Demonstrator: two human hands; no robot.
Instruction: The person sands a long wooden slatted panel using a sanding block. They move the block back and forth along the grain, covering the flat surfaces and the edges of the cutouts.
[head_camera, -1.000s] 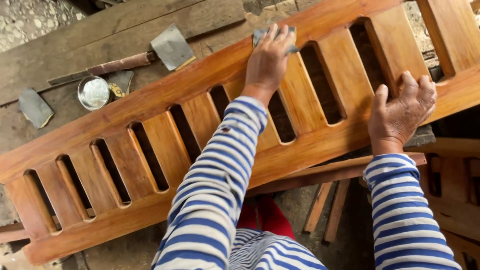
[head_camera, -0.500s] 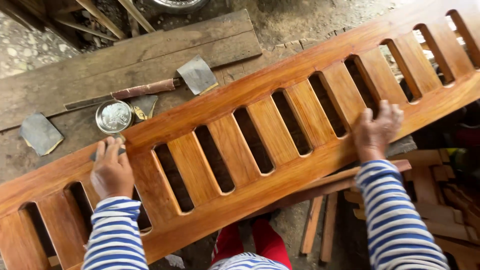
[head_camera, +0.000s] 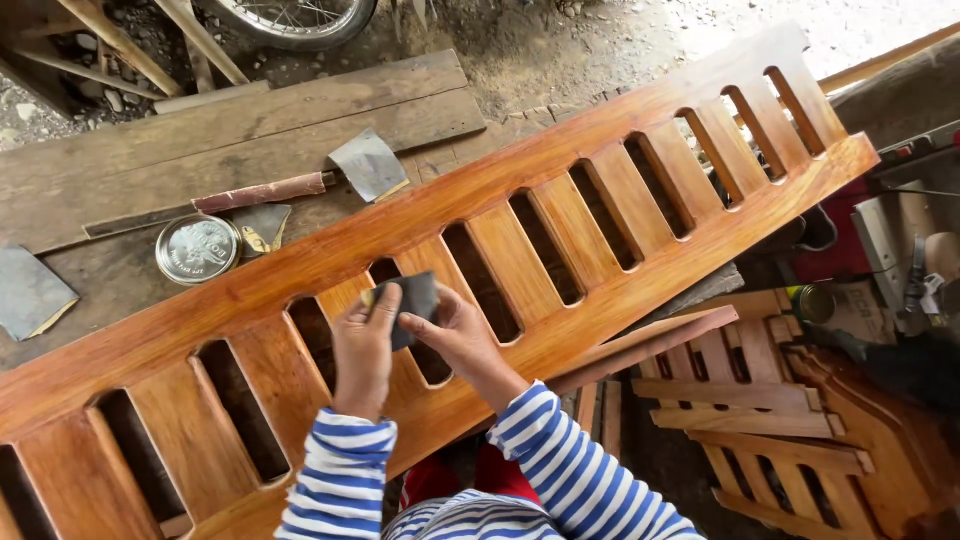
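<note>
Both hands, left (head_camera: 363, 352) and right (head_camera: 461, 340), have met, now gripping grey sandpaper (head_camera: 415, 303) above the slatted panel (head_camera: 560, 175).

Soft daylight, brightest at top right corner (ground there blown out). Slatted wooden panel (head_camera: 520, 215) shows mild sheen, no hard shadows. Centre sharp; edges slightly stretched, dim under bench at bottom right.

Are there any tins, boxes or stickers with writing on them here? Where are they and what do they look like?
Round tin: on the grey workbench, left of the slatted wooden panel; flat, silver embossed lid.
Small can: lower right among the wood pieces; round, green and yellow.
Cardboard box: beside that can; brown, partly hidden.
No screens or signs.
</note>
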